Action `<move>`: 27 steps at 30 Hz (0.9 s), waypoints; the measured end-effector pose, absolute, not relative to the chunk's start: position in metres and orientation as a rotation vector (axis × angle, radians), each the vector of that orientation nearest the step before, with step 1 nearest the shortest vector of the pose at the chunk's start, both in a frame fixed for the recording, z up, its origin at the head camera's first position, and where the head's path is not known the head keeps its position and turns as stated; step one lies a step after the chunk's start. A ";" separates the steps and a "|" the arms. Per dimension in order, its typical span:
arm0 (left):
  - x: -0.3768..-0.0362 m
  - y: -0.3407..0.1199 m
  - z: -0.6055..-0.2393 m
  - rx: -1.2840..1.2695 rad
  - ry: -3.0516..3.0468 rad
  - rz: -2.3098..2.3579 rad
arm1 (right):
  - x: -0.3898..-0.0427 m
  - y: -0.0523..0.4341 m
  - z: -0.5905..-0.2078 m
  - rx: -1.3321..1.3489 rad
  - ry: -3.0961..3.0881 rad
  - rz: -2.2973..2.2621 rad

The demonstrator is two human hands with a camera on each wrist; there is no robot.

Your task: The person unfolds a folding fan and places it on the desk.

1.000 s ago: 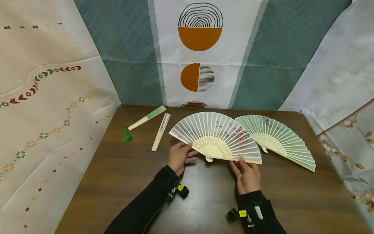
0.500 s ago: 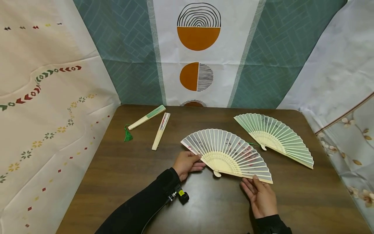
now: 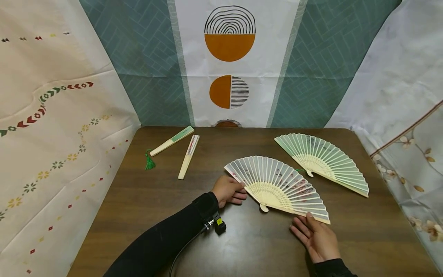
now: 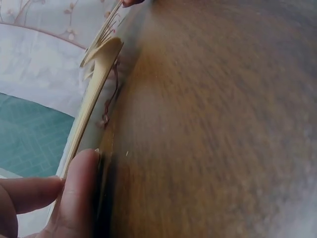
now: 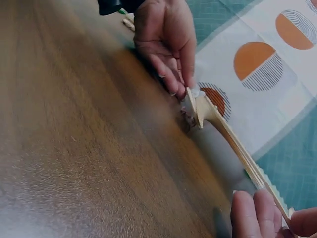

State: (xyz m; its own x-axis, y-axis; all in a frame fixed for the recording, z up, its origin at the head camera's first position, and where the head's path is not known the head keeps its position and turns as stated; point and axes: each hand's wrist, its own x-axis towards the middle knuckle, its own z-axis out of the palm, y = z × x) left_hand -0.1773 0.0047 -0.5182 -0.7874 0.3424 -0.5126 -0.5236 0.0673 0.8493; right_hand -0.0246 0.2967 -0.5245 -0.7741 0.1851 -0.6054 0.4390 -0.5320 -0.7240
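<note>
A white folding fan [image 3: 273,184] with red floral print is spread wide in the head view, tilted down to the right, between my two hands. My left hand [image 3: 228,191] pinches its left outer rib between thumb and fingers. At the lower right rib, my right hand [image 3: 319,237] holds the fan with the thumb on top and fingers beneath. The left wrist view shows the fan's edge [image 4: 91,106] close over the wood, pinched by thumb and finger. In the right wrist view, the right fingers [image 5: 247,215] lie along the rib, and the left hand appears beyond.
A spread green folding fan [image 3: 322,163] lies at the back right of the brown table [image 3: 145,215]. Two folded fans, a green one [image 3: 173,141] with a green tassel [image 3: 150,163] and a white one [image 3: 189,157], lie at the back left. Patterned cloths hang around the table.
Both hands have drawn the spread white fan rightward and toward the body, away from the green fan it overlapped. The other fans lie where they were.
</note>
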 end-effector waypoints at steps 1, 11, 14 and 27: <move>-0.177 0.004 -0.518 -0.177 1.729 1.779 | -0.024 0.298 -0.524 0.978 1.418 -2.431; -0.176 0.006 -0.518 -0.153 1.730 1.714 | -0.015 0.307 -0.522 0.994 1.303 -2.492; -0.176 0.007 -0.518 -0.143 1.731 1.706 | -0.013 0.310 -0.523 1.004 1.314 -2.474; -0.177 0.006 -0.513 -0.114 1.732 1.720 | -0.007 0.319 -0.522 1.021 1.490 -2.308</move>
